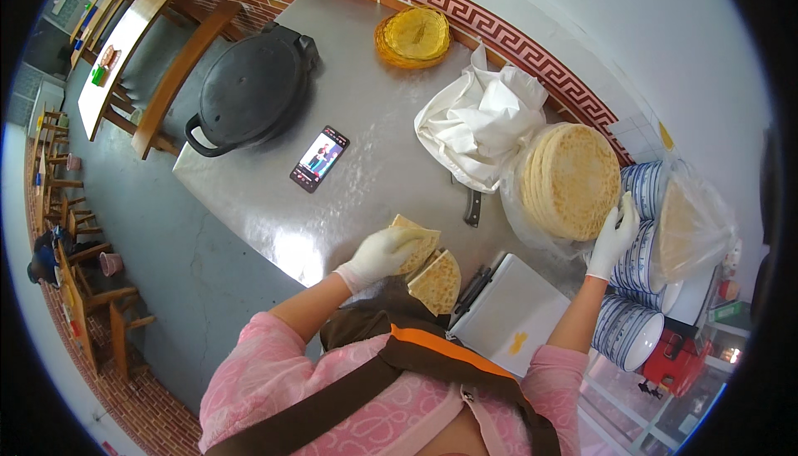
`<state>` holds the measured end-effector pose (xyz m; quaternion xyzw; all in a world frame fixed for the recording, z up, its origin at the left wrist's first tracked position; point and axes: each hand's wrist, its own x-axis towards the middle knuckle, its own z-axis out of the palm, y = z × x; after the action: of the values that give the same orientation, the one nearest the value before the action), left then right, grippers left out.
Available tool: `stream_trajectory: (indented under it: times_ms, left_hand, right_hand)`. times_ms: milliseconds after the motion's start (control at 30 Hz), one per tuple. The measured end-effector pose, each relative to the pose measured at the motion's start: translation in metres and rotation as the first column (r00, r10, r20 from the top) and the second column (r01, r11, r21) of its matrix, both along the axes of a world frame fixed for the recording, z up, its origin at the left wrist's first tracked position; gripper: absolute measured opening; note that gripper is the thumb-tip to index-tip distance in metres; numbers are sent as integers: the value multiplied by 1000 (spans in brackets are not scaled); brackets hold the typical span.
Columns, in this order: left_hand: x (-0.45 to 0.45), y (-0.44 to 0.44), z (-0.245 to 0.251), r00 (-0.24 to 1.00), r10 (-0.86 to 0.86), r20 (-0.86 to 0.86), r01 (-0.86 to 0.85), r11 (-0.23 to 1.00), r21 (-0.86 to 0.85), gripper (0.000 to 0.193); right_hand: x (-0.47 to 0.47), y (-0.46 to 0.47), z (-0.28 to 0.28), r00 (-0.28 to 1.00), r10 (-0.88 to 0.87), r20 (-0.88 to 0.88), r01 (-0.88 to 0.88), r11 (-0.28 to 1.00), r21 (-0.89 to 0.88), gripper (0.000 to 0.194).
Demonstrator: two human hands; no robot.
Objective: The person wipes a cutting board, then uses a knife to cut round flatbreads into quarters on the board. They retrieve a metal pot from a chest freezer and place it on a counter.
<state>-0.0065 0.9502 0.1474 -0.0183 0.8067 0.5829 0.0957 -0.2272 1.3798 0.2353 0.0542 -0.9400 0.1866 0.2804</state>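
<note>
My left hand [381,255], in a thin white glove, grips a cut flatbread piece [425,239] near the front edge of the metal table. Right beside it lies a browned flatbread wedge [438,284], its point toward the held piece. At the right, my gloved right hand [614,241] is at the edge of a tall stack of round flatbreads [583,178], thumb and fingers apart. A clear plastic bag [514,206] lies around the lower part of this stack. Whether the right fingertips touch the bread is hard to see.
A black-handled knife [474,208] lies partly under a white cloth [480,122]. Nearby are a white lidded box [511,312], a smartphone [319,158], a black lidded pan [252,88] and yellow woven baskets [416,35]. Patterned bowls [626,331] are stacked at right beside bagged flatbread [689,225].
</note>
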Motion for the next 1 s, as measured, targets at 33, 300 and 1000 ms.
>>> stream_trajectory:
  times_ms: [33, 300, 1000]
  left_hand:
    - [4, -14, -6, 999, 19, 51, -16, 998, -56, 31]
    - [15, -124, -66, 758, 519, -394, -651, 639, -410, 36]
    - [0, -169, -102, 659, 712, -241, -741, 561, -369, 55]
  right_hand:
    - [1, 1, -3, 994, 15, 109, -12, 1000, -25, 41]
    - [4, 2, -57, 986, 13, 164, -23, 998, 54, 44]
    - [9, -7, -63, 994, 15, 112, -31, 989, 144, 40]
